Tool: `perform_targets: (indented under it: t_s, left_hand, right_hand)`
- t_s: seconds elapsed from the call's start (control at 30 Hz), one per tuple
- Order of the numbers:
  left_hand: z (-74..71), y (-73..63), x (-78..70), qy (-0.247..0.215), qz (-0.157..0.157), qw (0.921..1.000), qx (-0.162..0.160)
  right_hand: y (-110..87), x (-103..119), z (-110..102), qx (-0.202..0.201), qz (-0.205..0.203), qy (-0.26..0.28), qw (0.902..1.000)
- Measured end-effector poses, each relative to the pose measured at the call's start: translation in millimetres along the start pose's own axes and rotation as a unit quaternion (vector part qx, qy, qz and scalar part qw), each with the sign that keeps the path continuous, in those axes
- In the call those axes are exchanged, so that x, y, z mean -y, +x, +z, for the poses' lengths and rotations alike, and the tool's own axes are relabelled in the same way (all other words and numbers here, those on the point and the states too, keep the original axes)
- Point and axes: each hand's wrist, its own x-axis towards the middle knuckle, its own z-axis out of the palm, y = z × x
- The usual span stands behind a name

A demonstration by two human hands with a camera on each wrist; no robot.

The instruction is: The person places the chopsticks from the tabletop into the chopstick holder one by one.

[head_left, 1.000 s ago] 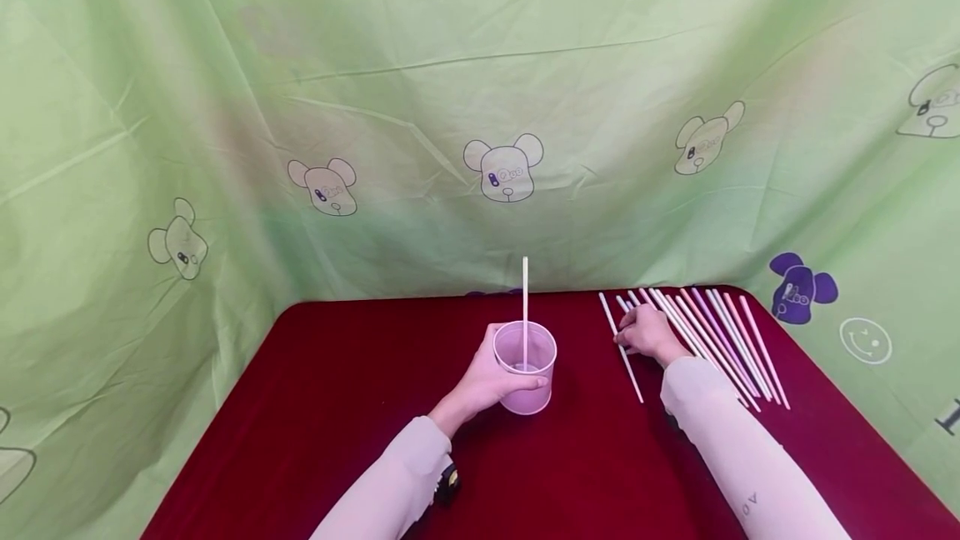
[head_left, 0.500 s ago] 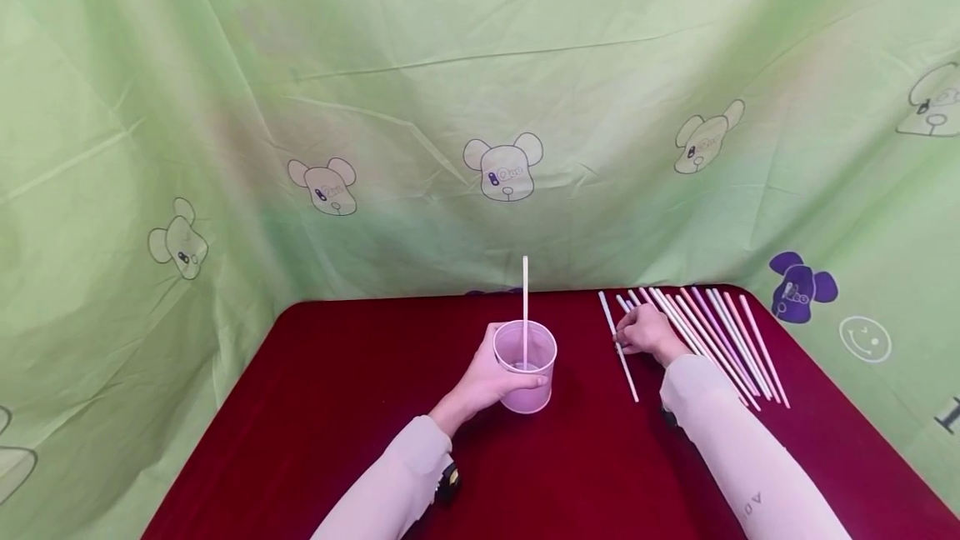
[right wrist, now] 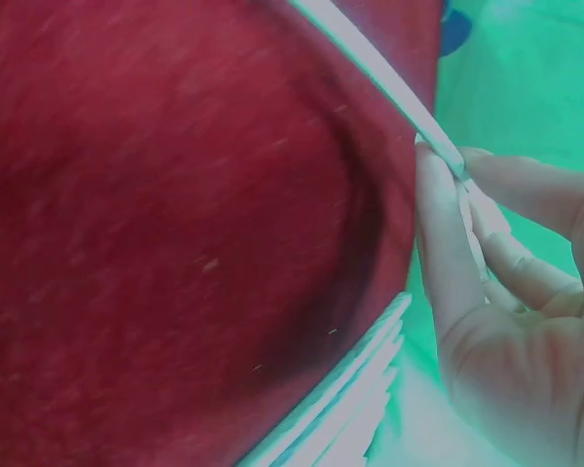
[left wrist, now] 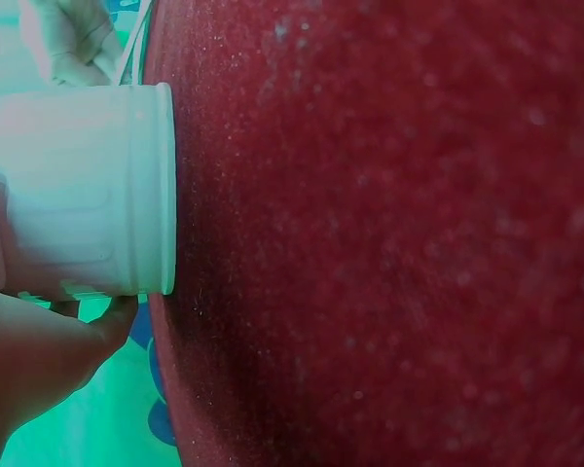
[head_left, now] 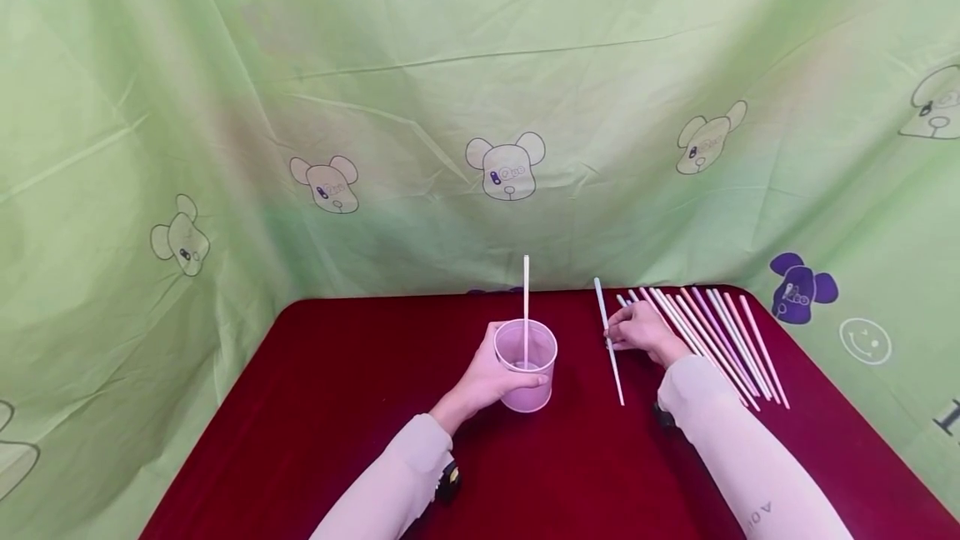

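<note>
While in fingers [right wrist: 530,190], stick [right wrist: 389,88] obliquely forward

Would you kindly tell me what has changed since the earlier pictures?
The right hand, pinching a pale stick, has moved it left toward the cup, its far end seemingly raised. The left hand still grips the cup, with the upright stick inside; the other sticks lie as before.
</note>
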Motion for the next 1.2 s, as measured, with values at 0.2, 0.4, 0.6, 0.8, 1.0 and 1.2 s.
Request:
perform_targets:
  t_s: [0.2, 0.4, 0.6, 0.8, 1.0, 1.2]
  left_hand:
    - [0.0, -0.4, 2.5, 0.0, -0.001, 1.0, 0.0]
    - [0.1, -1.0, 3.1, -0.002, -0.001, 1.0, -0.002]
    - [0.1, -0.6, 1.9, -0.004, 0.002, 1.0, -0.001]
    - [-0.2, -0.8, -0.6, -0.004, 0.003, 1.0, -0.002]
    - [-0.6, -0.6, -0.5, 0.001, 0.0, 1.0, -0.002]
    - [0.1, 0.3, 0.4, 0.0, -0.002, 1.0, -0.002]
  right_hand:
    - [0.7, 12.9, -0.2, 0.007, -0.023, 0.041, 0.9989]
    - [-0.1, 32.2, 1.9, -0.012, -0.039, 0.079, 0.9961]
    - [-3.5, 55.6, 4.7, -0.042, -0.075, 0.089, 0.9923]
    - [-6.7, 75.6, 8.6, -0.064, -0.114, 0.092, 0.9871]
    - [-9.3, 93.8, 13.5, -0.075, -0.143, 0.09, 0.9828]
    - [-12.2, 112.6, 18.6, -0.085, -0.17, 0.095, 0.9771]
